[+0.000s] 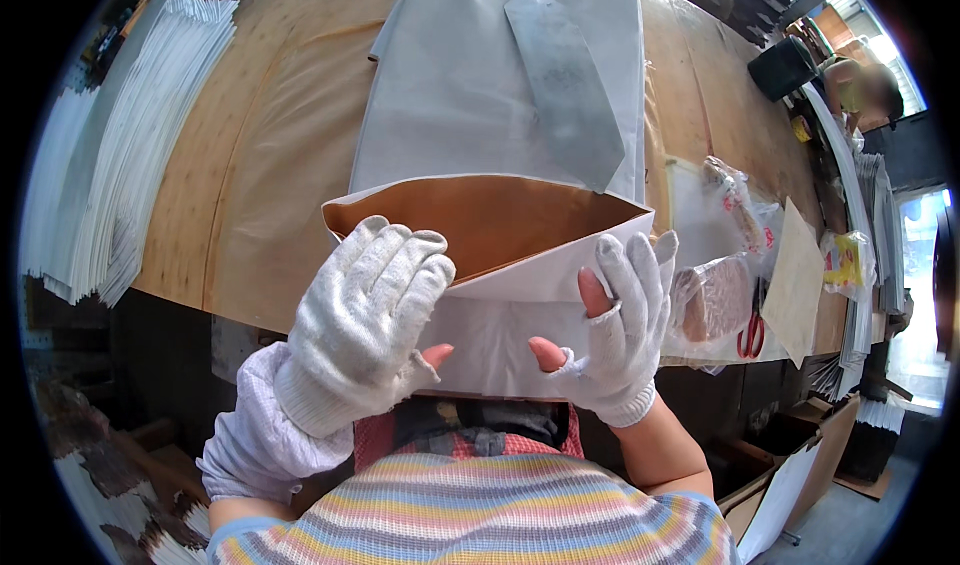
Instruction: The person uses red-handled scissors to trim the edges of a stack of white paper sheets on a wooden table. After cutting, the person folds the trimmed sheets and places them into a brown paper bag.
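We hold a white paper bag with a brown inside at the near edge of the table. Our left hand and right hand, both gloved, grip its folded mouth. Scissors lie toward the table's right edge.

Paper bag on table (sheet stack left, scissors right).
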Demonstrator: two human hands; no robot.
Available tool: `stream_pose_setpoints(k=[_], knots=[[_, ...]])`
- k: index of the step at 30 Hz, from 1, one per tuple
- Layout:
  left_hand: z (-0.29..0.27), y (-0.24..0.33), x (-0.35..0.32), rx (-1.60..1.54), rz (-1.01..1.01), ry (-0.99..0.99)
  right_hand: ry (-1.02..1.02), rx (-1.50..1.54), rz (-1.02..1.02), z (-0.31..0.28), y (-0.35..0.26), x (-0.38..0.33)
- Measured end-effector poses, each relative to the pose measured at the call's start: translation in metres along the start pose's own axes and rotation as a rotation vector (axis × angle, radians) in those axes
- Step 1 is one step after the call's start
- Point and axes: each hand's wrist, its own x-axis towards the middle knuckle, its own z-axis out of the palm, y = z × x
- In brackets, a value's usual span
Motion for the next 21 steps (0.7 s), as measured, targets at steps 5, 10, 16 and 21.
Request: stream_pose_setpoints(k=[5,10,16,21], knots=[[0.002,0.002,-0.005,-0.029,0.037,0.034,0.037,-0.050,0.089,0.002,0.017,-0.010],[0.004,0.003,-0.010,-0.018,0.031,0.007,0.120,0.001,0.299,-0.006,0.049,-0.016],[0.000,0.006,-0.012,0.039,0.062,-0.048,-0.009,0.011,0.086,-0.017,0.039,0.013],[-0.001,0.002,-0.009,-0.015,0.180,-0.047,-0.139,0.108,-0.133,-0.005,0.001,0.005]])
